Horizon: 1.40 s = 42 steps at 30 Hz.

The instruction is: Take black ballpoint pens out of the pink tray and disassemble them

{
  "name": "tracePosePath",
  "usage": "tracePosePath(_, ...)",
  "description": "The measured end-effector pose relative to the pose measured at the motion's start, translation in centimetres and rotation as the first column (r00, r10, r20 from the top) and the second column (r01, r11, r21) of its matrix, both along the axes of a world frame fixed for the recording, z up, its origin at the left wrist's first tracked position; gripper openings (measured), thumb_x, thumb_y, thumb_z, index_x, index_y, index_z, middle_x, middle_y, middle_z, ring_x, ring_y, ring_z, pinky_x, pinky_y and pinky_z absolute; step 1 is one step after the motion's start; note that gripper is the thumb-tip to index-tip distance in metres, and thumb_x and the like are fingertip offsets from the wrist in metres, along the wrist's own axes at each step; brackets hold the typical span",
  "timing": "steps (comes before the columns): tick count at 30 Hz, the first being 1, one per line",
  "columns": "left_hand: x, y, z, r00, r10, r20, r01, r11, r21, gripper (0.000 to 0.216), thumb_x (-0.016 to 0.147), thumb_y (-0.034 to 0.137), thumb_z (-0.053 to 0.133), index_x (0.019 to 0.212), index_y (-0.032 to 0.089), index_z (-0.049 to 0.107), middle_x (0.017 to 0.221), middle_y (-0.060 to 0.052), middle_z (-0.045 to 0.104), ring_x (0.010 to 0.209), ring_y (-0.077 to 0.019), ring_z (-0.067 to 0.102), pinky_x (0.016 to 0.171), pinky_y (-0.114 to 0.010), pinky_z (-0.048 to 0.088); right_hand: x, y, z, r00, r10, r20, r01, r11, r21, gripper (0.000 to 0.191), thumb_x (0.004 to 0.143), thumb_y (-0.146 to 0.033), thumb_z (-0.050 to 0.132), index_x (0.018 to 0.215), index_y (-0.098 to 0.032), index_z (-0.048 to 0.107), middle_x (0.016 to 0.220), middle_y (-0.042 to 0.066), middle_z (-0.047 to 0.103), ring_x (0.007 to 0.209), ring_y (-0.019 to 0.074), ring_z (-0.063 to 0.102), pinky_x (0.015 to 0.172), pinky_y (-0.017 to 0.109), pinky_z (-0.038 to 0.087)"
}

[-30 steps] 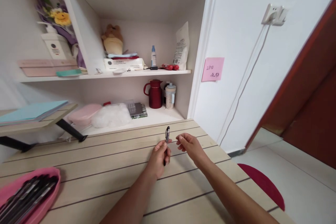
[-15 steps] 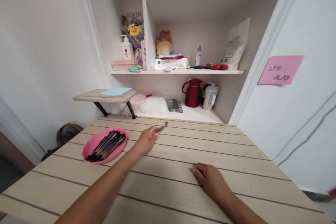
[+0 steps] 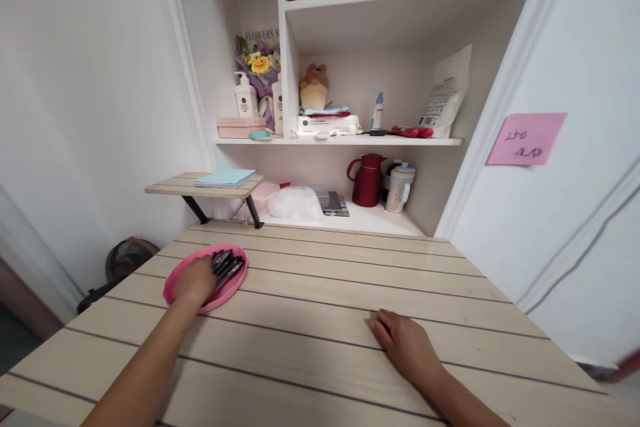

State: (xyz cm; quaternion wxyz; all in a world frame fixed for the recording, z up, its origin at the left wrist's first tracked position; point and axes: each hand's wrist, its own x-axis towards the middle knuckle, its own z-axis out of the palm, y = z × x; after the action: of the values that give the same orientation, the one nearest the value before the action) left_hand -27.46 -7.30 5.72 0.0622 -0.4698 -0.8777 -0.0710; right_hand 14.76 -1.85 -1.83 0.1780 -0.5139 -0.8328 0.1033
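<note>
— Pens [image 3: 229, 263], the black ones: where do they lie?
— In a heap in the pink tray [image 3: 173, 282], which sits on the wooden table [image 3: 325, 293] at about ten o'clock from the person.
— And the left hand [image 3: 196, 280]?
— It is laid over the near end of the heap, palm down, fingers bent onto the pens. Whether those fingers have closed on a pen I cannot tell, because the back of the hand hides them.
— The right hand [image 3: 407, 345]?
— At about five o'clock, well apart from the tray. It rests flat on the bare boards, palm down, fingers loosely together, holding nothing.
— What stands beyond the table?
— At twelve o'clock, white shelves [image 3: 350, 141]. On the lowest board a dark red jug [image 3: 367, 180] stands with a pale lidded cup [image 3: 399, 185] just beside it, at its three o'clock. At eleven o'clock a small wooden stand [image 3: 170, 185] carries a light blue notebook [image 3: 225, 177].
— Anything on the wall?
— A pink sticky note [image 3: 526, 139] at two o'clock, with handwriting too small to read.
</note>
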Motion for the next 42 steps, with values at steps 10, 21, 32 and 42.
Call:
tracePosePath(10,3.2,-0.5,0.2,0.971,-0.003,-0.240,0.018,0.998,0.060,0.032,0.078,0.024,0.038,0.101,0.010,0.055,0.091,-0.015,0.060,0.081,-0.0285,0.056,0.064,-0.035,0.042,0.1,-0.1,-0.1,1.000,0.007,0.008,-0.007,1.000,0.030,0.030,0.086,-0.035,0.033,0.066,-0.021,0.050,0.066,0.003,0.063,0.060,0.0170,0.056,0.053,0.025,0.027)
tracePosePath(21,10.2,-3.3,-5.3,0.748,-0.595,-0.294,0.659,0.721,0.215,0.037,0.077,0.021,0.047,0.113,0.019,0.050,0.113,-0.008,0.055,0.114,-0.0237,0.043,0.095,-0.042,0.036,0.4,-0.1,-0.5,0.998,0.039,-0.046,-0.038,0.999,0.016,0.034,0.086,-0.038,0.030,0.066,-0.021,0.052,0.066,0.002,0.063,0.062,0.0169,0.057,0.056,0.025,0.031)
tracePosePath(32,7.8,-3.7,-4.3,0.735,-0.644,-0.214,0.677,0.679,0.284,0.028,0.075,0.018,0.050,0.102,0.021,0.056,0.102,-0.008,0.061,0.098,-0.0214,0.055,0.085,-0.036,0.045,-0.4,-0.3,0.0,1.000,0.021,-0.012,-0.021,1.000,-0.003,0.033,0.086,-0.035,0.031,0.069,-0.021,0.055,0.069,0.003,0.064,0.064,0.0170,0.058,0.056,0.025,0.031)
tracePosePath(42,16.1,0.1,-2.1,0.563,-0.827,0.007,0.809,0.552,0.202,0.027,0.080,0.017,0.041,0.099,0.022,0.059,0.088,-0.006,0.063,0.081,-0.0179,0.057,0.075,-0.031,0.046,-4.5,-1.0,4.2,0.975,0.215,-0.051,-0.216,0.976,-0.013,0.022,0.081,-0.026,0.041,0.064,-0.019,0.055,0.068,0.002,0.062,0.059,0.0128,0.052,0.053,0.023,0.025)
